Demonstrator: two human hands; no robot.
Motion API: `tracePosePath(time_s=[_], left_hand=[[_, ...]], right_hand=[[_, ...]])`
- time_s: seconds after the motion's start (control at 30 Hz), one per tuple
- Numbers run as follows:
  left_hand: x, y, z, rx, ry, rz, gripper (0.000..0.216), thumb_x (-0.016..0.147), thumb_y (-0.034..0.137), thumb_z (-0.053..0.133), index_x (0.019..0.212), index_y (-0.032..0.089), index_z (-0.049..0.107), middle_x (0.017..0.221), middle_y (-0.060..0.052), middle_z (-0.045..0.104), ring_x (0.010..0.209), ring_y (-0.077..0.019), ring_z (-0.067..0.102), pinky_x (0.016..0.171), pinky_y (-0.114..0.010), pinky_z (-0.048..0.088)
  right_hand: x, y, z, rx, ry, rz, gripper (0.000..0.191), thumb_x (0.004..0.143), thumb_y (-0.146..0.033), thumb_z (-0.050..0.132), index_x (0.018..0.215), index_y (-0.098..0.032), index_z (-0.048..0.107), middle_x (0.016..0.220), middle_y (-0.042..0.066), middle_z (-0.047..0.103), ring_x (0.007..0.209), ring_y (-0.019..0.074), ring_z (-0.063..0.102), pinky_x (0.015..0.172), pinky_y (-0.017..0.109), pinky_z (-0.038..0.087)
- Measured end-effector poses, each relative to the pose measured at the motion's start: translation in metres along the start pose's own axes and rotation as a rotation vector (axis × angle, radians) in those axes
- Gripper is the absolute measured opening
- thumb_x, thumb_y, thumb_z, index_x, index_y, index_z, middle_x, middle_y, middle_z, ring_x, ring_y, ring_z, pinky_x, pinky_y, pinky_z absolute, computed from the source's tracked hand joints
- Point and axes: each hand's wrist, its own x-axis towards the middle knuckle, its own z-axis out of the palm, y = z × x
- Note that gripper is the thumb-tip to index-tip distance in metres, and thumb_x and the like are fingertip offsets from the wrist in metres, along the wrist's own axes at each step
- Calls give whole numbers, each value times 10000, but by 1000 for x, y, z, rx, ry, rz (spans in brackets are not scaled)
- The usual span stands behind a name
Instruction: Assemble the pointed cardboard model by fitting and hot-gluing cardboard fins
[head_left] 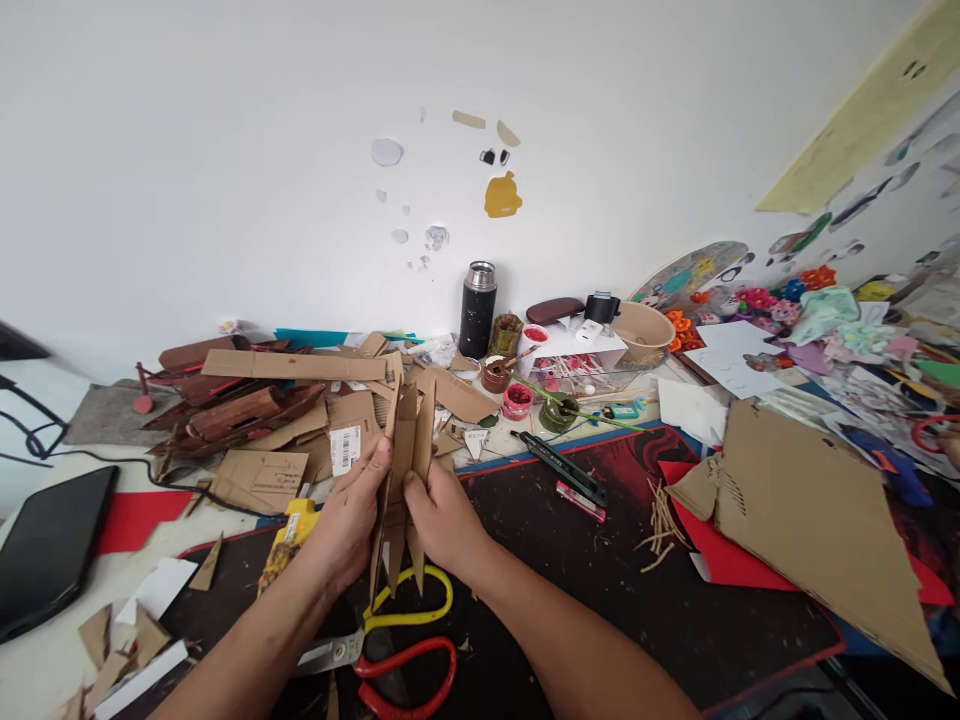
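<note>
My left hand (358, 508) and right hand (446, 515) both grip one narrow cardboard form (405, 440), pointed at its ends, over the middle of the tabletop (41, 680). Below it, toward the front edge, lies one pair of scissors (367, 665). One utility knife (562, 468) lies to the right, one black bottle (478, 315) stands near the back edge, and one black device (56, 550) rests by the left edge.

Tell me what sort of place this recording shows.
Probably a craft worktable against a wall: cut cardboard is in hand, scissors lie below it, and open pots of what looks like paint stand behind.
</note>
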Motion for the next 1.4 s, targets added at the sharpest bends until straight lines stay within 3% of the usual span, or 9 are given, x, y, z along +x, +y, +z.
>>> tracePosePath(time_s=[0.1, 0.33, 0.5, 0.7, 0.8, 0.9, 0.97, 1.2, 1.4], left_hand=[[0, -3, 0, -60, 10, -55, 672, 780, 629, 839, 1320, 240, 741, 1398, -122, 742, 1394, -315, 627, 1161, -410, 522], [-1, -6, 2, 3, -90, 37, 776, 788, 692, 804, 1430, 281, 659, 1359, -96, 761, 1298, -302, 687, 1109, -394, 557], [-1, -6, 2, -16, -100, 45, 753, 798, 683, 805, 1421, 281, 667, 1351, -87, 765, 1294, -296, 686, 1109, -373, 551], [-2, 7, 0, -44, -132, -10, 820, 712, 641, 887, 1395, 236, 679, 1207, -108, 810, 1189, -329, 733, 1015, -390, 607], [2, 13, -4, -78, -92, -20, 859, 665, 601, 931, 1395, 236, 665, 1137, -93, 822, 1107, -317, 761, 936, -367, 638], [7, 19, -7, -120, -77, -2, 862, 657, 582, 947, 1394, 242, 658, 1093, -76, 823, 1041, -305, 777, 875, -352, 655], [9, 21, -9, -137, -50, 19, 868, 646, 578, 955, 1392, 247, 660, 1087, -67, 822, 1015, -300, 781, 857, -345, 659], [10, 14, -9, -92, 57, 86, 820, 725, 610, 901, 1433, 276, 655, 1139, -63, 812, 1081, -299, 766, 914, -361, 648], [5, 11, -4, -117, 35, 109, 771, 752, 574, 900, 1431, 294, 666, 1242, -63, 793, 1170, -306, 737, 958, -367, 635]], right_hand=[[-1, 1, 1, -27, -9, -16, 258, 1023, -316, 568, 1205, -227, 728, 1123, 86, 770, 1114, 279, 690, 1018, 394, 517], [-4, 1, 2, -97, -28, -40, 246, 1028, -282, 544, 1188, -220, 720, 1088, 101, 766, 1087, 287, 688, 985, 397, 523], [-4, -3, 1, -138, -47, -63, 248, 1024, -241, 506, 1175, -216, 700, 1094, 116, 758, 1138, 301, 688, 1010, 409, 513], [-4, -12, -3, -181, -124, -89, 382, 977, -171, 495, 1333, -221, 622, 1214, 122, 736, 1243, 314, 661, 1069, 443, 489], [-6, -15, -3, -231, -162, -71, 363, 957, -201, 558, 1313, -228, 623, 1143, 105, 742, 1095, 308, 697, 944, 409, 527], [-9, -17, -3, -258, -184, -49, 160, 977, -250, 578, 1111, -230, 662, 939, 60, 730, 872, 264, 693, 793, 358, 517], [-9, -18, -4, -238, -190, -67, 104, 1006, -280, 578, 1048, -238, 664, 896, 37, 718, 841, 238, 682, 773, 332, 507], [-12, -16, -7, -228, -292, -120, 391, 1019, -467, 664, 1331, -239, 609, 1186, 82, 721, 1106, 271, 684, 934, 378, 541], [-15, -19, -4, -298, -295, -84, 473, 1034, -416, 634, 1448, -210, 531, 1280, 140, 700, 1210, 313, 667, 995, 442, 538]])
